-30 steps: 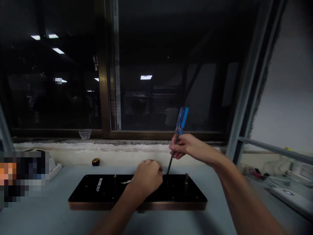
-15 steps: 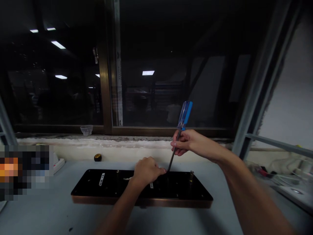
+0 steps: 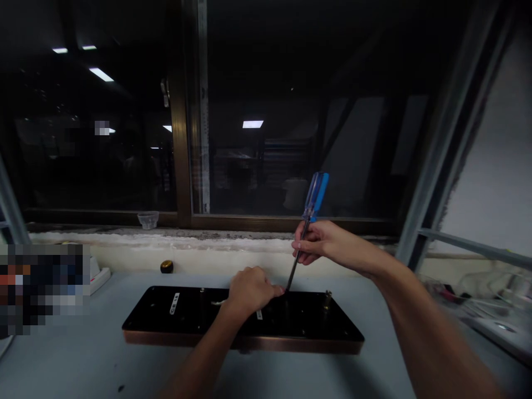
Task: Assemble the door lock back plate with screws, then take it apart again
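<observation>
My right hand (image 3: 313, 241) pinches the metal shaft of a screwdriver (image 3: 316, 197) just below its clear and blue handle. The screwdriver leans slightly right, its tip on the top of a long black panel (image 3: 291, 318) with a copper-coloured side. My left hand (image 3: 251, 291) bears on that panel, fingers curled toward its far edge and partly hidden, thumb stretched to the screwdriver's tip. Whatever lies under the tip is too small to make out. On the panel's right stands a brass post with a screw (image 3: 327, 299). A white label (image 3: 175, 303) marked with letters is on its left.
The panel lies on a pale blue-grey table (image 3: 166, 371). Behind it sit a black and gold knob (image 3: 167, 266) and, on the window ledge, a clear plastic cup (image 3: 148, 219). A metal frame post (image 3: 432, 166) rises at right, near cables and a white device (image 3: 502, 327).
Hardly anything differs. Both hands, the screwdriver and the panel keep the same places relative to each other, while the whole view has shifted very slightly.
</observation>
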Tool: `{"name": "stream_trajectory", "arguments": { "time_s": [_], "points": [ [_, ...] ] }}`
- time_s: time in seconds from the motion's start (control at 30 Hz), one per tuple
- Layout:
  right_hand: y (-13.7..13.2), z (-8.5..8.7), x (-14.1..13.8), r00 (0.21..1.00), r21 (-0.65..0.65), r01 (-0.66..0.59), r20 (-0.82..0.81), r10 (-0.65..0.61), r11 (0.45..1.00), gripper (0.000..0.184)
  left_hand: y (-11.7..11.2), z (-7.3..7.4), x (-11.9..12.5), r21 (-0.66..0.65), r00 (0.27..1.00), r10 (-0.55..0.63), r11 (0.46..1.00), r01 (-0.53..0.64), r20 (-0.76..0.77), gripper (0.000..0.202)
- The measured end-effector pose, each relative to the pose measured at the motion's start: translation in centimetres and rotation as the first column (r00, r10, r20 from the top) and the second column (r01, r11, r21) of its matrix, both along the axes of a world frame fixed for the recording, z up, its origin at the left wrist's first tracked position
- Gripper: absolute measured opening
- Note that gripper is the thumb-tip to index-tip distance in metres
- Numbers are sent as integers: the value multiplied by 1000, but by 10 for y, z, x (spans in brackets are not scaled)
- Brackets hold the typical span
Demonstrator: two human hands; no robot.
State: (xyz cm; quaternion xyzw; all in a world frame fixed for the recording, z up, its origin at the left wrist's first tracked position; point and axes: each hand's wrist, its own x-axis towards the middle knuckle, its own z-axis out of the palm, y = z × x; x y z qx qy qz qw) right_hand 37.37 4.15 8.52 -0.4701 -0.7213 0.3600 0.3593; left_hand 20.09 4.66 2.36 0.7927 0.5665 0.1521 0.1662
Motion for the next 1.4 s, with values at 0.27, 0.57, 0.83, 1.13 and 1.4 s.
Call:
{"name": "stream_trajectory", "arguments": {
  "time_s": [0.27, 0.57, 0.83, 1.13, 1.4],
  "points": [
    [-6, 4, -2, 993, 17, -73, 92, 71, 997, 33, 1, -1, -1, -4, 999, -17, 1000, 17, 29, 32],
    [-14, 3, -10, 971, -17, -238, 33, 239, 971, 41, 2, 1, 4, 111, 907, -329, 944, 310, 262, 34],
    [-13, 6, -11, 977, 50, -188, 113, 182, 981, 26, -2, -2, 12, 195, 923, -262, 958, 212, 283, 14],
    [1, 4, -15, 961, 201, 14, 267, -69, 980, 30, -3, 5, 10, 149, 962, -221, 969, 197, 163, 20],
    [4, 2, -21, 885, 356, 169, 356, -301, 919, 49, -3, 19, -5, 196, 968, -193, 967, 161, 158, 20]
  ]
}}
